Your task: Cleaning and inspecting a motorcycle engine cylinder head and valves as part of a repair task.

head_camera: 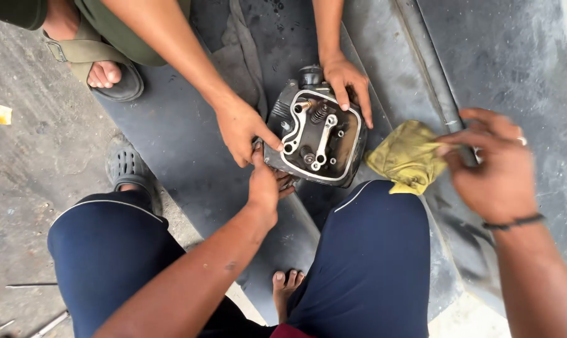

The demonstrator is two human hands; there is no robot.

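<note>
dark cast metal, oily and finned, makes up the engine cylinder head (316,133) that lies on the grey rubber mat (177,138), its open top showing pale rocker arms and valve springs inside a light gasket rim. the person's left hand (264,181) reaches forward between the knees and presses its fingers against the near left corner of the head; whether it clamps anything small there i cannot tell, since the fingertips are hidden against the casting. the right hand (493,164) hangs off to the side, fingers pinched on an edge of the crumpled yellow cloth (407,156) that lies just beside the head. a co-worker's two hands (243,128) steady the part from the far side, one at the left edge, the other (348,81) resting on the top rim. the step looks like holding and wiping the casting while it is held still; the next move seems to call for bringing the cloth over without nudging the head out of the other person's hold.
</note>
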